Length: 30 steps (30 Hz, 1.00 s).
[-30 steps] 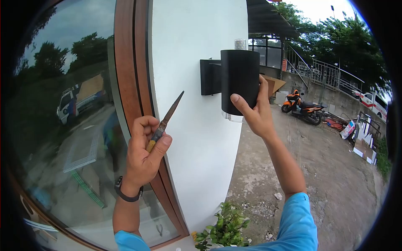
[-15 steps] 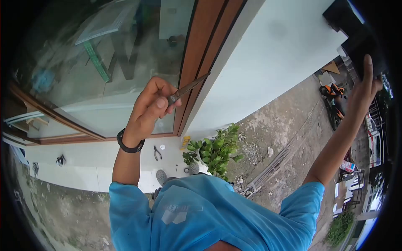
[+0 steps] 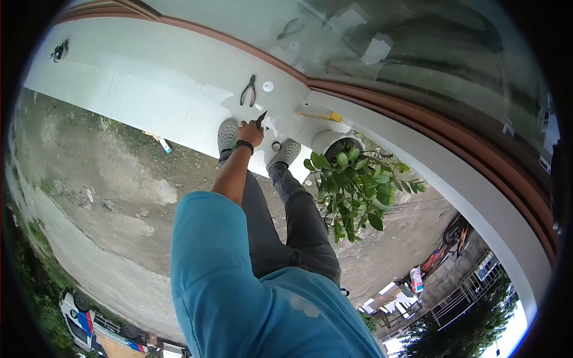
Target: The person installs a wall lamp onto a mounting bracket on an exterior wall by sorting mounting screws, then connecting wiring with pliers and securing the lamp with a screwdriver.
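Observation:
My left hand, with a dark band on its wrist, reaches down between my two grey perforated shoes. Its fingers are closed around a dark, pointed knife, whose tip points away from me. Just beyond it, a pair of pliers lies on the white ledge with its handles spread. A small white disc is beside the pliers. Near my shoe sits a small dark ring-shaped item. My right hand is out of view.
A potted leafy plant stands to the right, by a yellow-ended item. Brown-framed glass borders the ledge. A small dark object lies at the far left, and rough ground drops off behind the ledge.
My view has tipped down toward the feet. My left hand has lowered from the window frame to the ledge, still holding the knife. My right hand, earlier raised at a dark object, has left view.

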{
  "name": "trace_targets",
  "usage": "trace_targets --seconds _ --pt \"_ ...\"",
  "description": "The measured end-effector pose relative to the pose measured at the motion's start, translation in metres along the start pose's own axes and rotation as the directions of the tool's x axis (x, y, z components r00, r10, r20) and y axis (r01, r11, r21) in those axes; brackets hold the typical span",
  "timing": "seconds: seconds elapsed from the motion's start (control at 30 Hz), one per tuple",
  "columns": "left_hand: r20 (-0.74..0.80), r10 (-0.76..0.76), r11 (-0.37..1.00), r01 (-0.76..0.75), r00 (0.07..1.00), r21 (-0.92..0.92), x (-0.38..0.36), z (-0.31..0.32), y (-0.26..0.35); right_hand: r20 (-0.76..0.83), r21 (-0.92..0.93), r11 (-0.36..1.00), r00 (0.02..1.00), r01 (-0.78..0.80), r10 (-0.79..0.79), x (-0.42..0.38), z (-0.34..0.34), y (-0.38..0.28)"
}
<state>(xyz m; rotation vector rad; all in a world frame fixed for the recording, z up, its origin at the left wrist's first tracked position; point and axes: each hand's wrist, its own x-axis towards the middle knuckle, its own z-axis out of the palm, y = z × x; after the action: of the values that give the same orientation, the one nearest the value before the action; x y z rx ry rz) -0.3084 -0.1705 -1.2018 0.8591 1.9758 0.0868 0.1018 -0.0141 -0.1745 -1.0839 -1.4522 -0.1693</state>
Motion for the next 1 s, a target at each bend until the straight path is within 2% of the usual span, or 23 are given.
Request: trace_targets --seconds 0.07,0.13,0.23,0.33,0.37,0.47,0.57,0.6,0.63,0.7,0.73,0.77,0.8,0.83,0.9,1.0 --pt "0.014 -0.068 0.997 0.067 0.998 0.048 0.040 0.034 0.004 0.025 -0.063 0.997 0.999 -0.036 0.038 0.003 0.039 0.018" --pt "-0.054 -0.063 0.998 0.063 0.997 0.008 0.078 0.068 0.007 0.051 -0.107 0.993 0.997 -0.055 0.060 0.003 0.073 0.039" --pt "-0.135 0.026 0.998 -0.032 0.990 -0.046 0.118 0.110 0.010 0.073 -0.173 0.981 0.992 -0.085 0.098 0.004 0.109 0.064" --pt "-0.162 0.059 0.996 -0.048 0.985 0.071 0.127 0.133 0.017 0.084 -0.232 0.966 0.987 -0.115 0.138 0.010 0.123 0.070" --pt "-0.136 0.034 0.999 -0.032 0.990 0.019 0.117 0.134 0.018 0.079 -0.249 0.960 0.985 -0.127 0.151 0.016 0.120 0.069" --pt "-0.061 0.002 0.994 -0.009 0.998 -0.109 0.078 0.105 0.026 0.002 -0.284 0.945 0.986 -0.162 0.169 0.040 0.072 0.035" --pt "-0.142 0.133 0.957 -0.164 0.981 -0.239 0.033 0.087 0.007 -0.139 -0.284 0.937 0.975 -0.206 0.172 0.048 -0.030 -0.050" --pt "-0.143 0.260 0.940 -0.284 0.955 -0.191 0.020 0.070 0.004 -0.191 -0.273 0.934 0.965 -0.228 0.180 0.037 -0.060 -0.073" --pt "-0.106 0.215 0.938 -0.235 0.971 -0.255 0.007 0.060 -0.002 -0.224 -0.251 0.933 0.953 -0.258 0.203 0.032 -0.089 -0.077" --pt "-0.091 0.287 0.944 -0.298 0.954 -0.144 -0.010 0.029 -0.011 -0.273 -0.246 0.935 0.944 -0.254 0.185 -0.001 -0.097 -0.095" --pt "-0.092 0.280 0.949 -0.290 0.955 -0.122 -0.013 0.015 -0.015 -0.164 -0.309 0.933 0.977 -0.182 0.137 -0.017 -0.082 -0.098" --pt "-0.152 0.284 0.948 -0.301 0.947 -0.103 -0.010 0.000 -0.016 -0.287 -0.348 0.922 0.955 -0.171 0.069 -0.027 -0.061 -0.100" --pt "-0.007 0.710 0.650 -0.652 0.704 0.391 -0.019 -0.045 0.000 -0.296 -0.351 0.925 0.954 -0.148 0.041 -0.028 -0.059 -0.099" --pt "0.001 0.666 0.631 -0.564 0.746 0.533 -0.028 -0.060 0.004 -0.297 -0.326 0.929 0.952 -0.178 0.078 -0.026 -0.064 -0.098" --pt "-0.042 0.363 0.921 -0.352 0.931 0.165 -0.052 -0.090 0.009 -0.308 -0.307 0.934 0.948 -0.184 0.085 -0.021 -0.072 -0.087" --pt "-0.111 0.431 0.899 -0.415 0.896 0.139 -0.061 -0.139 0.023 -0.288 -0.285 0.947 0.955 -0.150 0.064 -0.023 -0.067 -0.087"
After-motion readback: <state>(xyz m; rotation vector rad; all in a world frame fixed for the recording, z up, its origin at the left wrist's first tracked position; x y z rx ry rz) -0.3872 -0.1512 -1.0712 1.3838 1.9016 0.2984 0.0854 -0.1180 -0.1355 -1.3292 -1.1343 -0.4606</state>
